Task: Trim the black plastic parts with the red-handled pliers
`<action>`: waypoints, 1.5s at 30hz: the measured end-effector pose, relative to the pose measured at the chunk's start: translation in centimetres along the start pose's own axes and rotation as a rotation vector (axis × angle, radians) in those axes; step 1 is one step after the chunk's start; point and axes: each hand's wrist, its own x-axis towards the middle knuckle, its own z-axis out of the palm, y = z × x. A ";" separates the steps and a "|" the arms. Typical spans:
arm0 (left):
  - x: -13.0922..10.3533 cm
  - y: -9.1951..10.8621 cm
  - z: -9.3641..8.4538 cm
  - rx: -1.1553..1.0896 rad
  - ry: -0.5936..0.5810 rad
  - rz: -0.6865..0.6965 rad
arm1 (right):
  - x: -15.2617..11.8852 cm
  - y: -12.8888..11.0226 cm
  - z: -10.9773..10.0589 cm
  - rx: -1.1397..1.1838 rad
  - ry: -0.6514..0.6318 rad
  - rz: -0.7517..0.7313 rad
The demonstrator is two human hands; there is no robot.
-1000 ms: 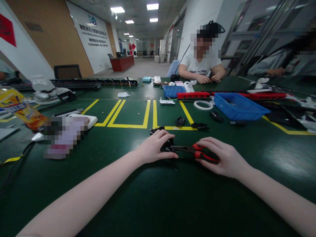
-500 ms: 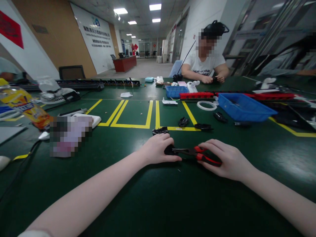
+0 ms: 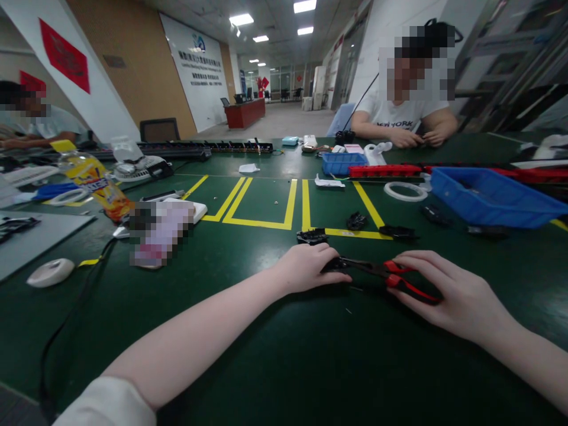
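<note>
My left hand (image 3: 312,269) is closed round a small black plastic part (image 3: 333,264), pressed between thumb and fingers just over the table. In my right hand (image 3: 448,293) are needle-nose pliers (image 3: 393,273) with red and black handles. Their jaws point left and meet the black part; whether they bite on it I cannot tell. Just beyond my left hand lies another black plastic piece (image 3: 312,236). Farther back rest a black part (image 3: 356,221) and a flat black piece (image 3: 398,232) by the yellow tape. A thin pin-like bit (image 3: 348,311) lies below the pliers.
A blue bin (image 3: 492,198) stands at the right, beside a white ring (image 3: 405,191) and a red rail (image 3: 384,171). At left are a drink bottle (image 3: 95,183), a phone (image 3: 164,234) and a white roll (image 3: 51,273). Opposite sits a person (image 3: 406,112) in a white shirt.
The view has turned left, so everything sits farther right in the picture. Both hands keep their hold, and the pliers stay at the black part.
</note>
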 end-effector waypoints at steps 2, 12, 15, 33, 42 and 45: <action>0.1 0.0 0.0 0.026 -0.008 0.025 | 0.0 0.0 0.0 -0.007 0.003 0.001; 0.0 0.3 -0.2 0.106 0.017 0.018 | 0.1 0.0 0.0 -0.037 0.016 -0.022; -0.1 0.3 -0.1 0.107 0.027 0.004 | 0.2 -0.2 -0.2 -0.070 0.023 -0.032; -0.2 0.3 0.0 0.055 0.065 -0.058 | 0.0 -0.3 -0.3 -0.057 0.013 -0.035; -0.2 0.2 0.1 0.078 0.054 -0.061 | 0.1 -0.5 -0.3 -0.045 0.020 -0.013; -0.2 0.3 0.1 0.089 0.054 -0.059 | 0.1 -0.4 -0.3 -0.040 0.019 -0.006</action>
